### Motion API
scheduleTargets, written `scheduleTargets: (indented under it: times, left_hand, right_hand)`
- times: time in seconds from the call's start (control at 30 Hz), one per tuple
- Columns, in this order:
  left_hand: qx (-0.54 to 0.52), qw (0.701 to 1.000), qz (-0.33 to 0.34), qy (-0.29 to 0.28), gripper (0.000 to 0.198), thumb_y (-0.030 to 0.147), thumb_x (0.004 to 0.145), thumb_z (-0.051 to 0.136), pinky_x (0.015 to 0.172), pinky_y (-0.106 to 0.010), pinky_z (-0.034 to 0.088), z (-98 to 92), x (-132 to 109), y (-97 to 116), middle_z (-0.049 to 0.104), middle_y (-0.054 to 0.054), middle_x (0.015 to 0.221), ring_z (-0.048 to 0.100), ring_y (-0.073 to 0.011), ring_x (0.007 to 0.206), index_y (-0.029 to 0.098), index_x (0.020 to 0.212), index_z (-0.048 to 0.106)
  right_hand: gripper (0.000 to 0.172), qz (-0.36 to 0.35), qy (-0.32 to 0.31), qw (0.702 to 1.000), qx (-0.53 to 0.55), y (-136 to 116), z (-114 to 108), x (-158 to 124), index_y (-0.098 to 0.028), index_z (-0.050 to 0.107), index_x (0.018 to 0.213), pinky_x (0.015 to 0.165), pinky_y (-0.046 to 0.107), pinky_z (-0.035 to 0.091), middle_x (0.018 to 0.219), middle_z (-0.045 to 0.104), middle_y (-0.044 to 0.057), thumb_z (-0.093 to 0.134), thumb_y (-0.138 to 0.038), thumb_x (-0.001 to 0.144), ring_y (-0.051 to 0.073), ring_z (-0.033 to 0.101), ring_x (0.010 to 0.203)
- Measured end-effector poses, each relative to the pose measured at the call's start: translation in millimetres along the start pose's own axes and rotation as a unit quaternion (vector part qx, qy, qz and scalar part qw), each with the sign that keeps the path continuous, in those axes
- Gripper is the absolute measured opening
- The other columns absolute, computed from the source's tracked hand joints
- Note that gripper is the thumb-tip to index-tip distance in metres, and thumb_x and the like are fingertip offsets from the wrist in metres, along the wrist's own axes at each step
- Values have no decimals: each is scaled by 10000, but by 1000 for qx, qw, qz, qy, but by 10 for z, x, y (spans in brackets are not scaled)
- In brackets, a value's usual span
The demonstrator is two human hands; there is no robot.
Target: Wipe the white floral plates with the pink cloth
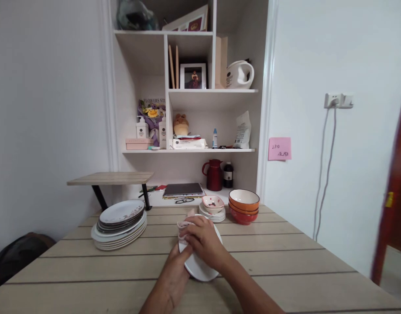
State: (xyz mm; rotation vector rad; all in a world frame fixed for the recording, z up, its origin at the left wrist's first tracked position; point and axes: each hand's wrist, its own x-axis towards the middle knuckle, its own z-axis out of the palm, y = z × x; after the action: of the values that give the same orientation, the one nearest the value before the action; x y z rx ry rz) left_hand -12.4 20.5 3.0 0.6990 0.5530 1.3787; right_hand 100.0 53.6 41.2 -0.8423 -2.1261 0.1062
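My left hand (177, 266) grips the near edge of a white plate (200, 269), holding it tilted above the wooden table (285, 261). My right hand (203, 239) lies over the plate's face, fingers closed on a pale pink cloth (183, 226) pressed against it. To the left stands a stack of several plates (120, 224). Behind the hands sit a small stack of saucers with a pink patterned bowl (213, 205) on top, and stacked orange bowls (243, 206).
A white shelf unit (190, 91) stands at the back with bottles, a framed photo, a kettle and a red jug (214, 174). A small wooden side stand (111, 178) is at left, a tablet and glasses behind. A dark bag (17, 257) lies lower left.
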Motion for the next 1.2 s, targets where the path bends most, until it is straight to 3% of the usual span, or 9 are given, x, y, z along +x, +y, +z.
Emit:
scheduleTargets:
  times: [0.17, 0.33, 0.43, 0.53, 0.7, 0.83, 0.97, 1.07, 1.2]
  left_hand:
    - [11, 999, -34, 6, 610, 255, 656, 788, 897, -383, 464, 13, -15, -5, 734, -136, 1027, 671, -282, 964, 164, 1228, 597]
    - [23, 999, -35, -7, 551, 269, 712, 743, 922, -386, 459, -7, -22, 8, 732, -159, 1036, 660, -289, 1005, 118, 1222, 600]
    - [25, 999, -33, -7, 565, 266, 732, 727, 920, -384, 461, -14, -21, 20, 728, -161, 1046, 653, -286, 1020, 111, 1253, 572]
    - [26, 999, -28, -11, 581, 255, 734, 726, 907, -383, 466, -9, -24, 33, 728, -160, 1044, 651, -284, 1022, 110, 1270, 554]
    - [33, 999, -26, -10, 483, 262, 731, 728, 875, -373, 475, 19, -45, 42, 737, -154, 993, 656, -280, 995, 106, 1173, 612]
    - [24, 1000, -13, -9, 387, 252, 696, 753, 838, -352, 479, 26, -19, 19, 740, -135, 954, 667, -267, 940, 118, 1045, 656]
    - [0, 1000, 28, 7, 425, 161, 586, 804, 847, -332, 472, 9, 39, -8, 739, -87, 972, 670, -243, 918, 149, 987, 665]
    - [-7, 1000, 15, -1, 433, 167, 614, 792, 866, -341, 471, -17, 55, -24, 741, -93, 974, 672, -240, 920, 145, 1026, 659]
    - [-8, 999, -35, -26, 393, 253, 733, 722, 879, -372, 476, -46, 43, -31, 741, -139, 980, 672, -262, 951, 117, 1094, 650]
  right_hand:
    - [223, 97, 90, 991, 18, 332, -1, 19, -294, 704, 953, 937, 397, 348, 1147, 641, 36, 508, -238, 862, 234, 524, 1096]
    - [242, 163, 155, 963, 150, 730, -37, -41, -212, 687, 925, 877, 378, 427, 981, 686, 66, 501, -336, 831, 241, 592, 959]
    - [265, 212, 163, 942, 200, 826, -31, -78, -194, 673, 925, 815, 371, 456, 923, 701, 62, 516, -377, 815, 246, 615, 884]
    - [257, 203, 170, 946, 189, 796, -34, -73, -196, 673, 939, 843, 373, 445, 961, 699, 65, 517, -361, 820, 244, 611, 914]
    - [250, 103, 146, 978, 111, 558, -103, -10, -247, 692, 1004, 936, 382, 389, 1088, 673, 59, 495, -287, 856, 238, 564, 1060]
    - [254, 16, 70, 997, 41, 212, -111, 4, -320, 705, 994, 974, 404, 325, 1174, 656, 11, 502, -227, 872, 233, 507, 1150]
    - [292, -61, -34, 997, 9, -76, -43, -4, -364, 707, 961, 975, 399, 291, 1189, 657, -45, 539, -154, 849, 217, 492, 1160]
    - [302, -22, -14, 1000, 11, -44, 12, 13, -350, 708, 993, 952, 399, 306, 1177, 660, -17, 515, -156, 866, 221, 505, 1130]
    - [296, 69, 72, 994, 37, 285, 25, 43, -312, 698, 1052, 963, 431, 325, 1174, 653, 37, 467, -223, 889, 249, 507, 1128]
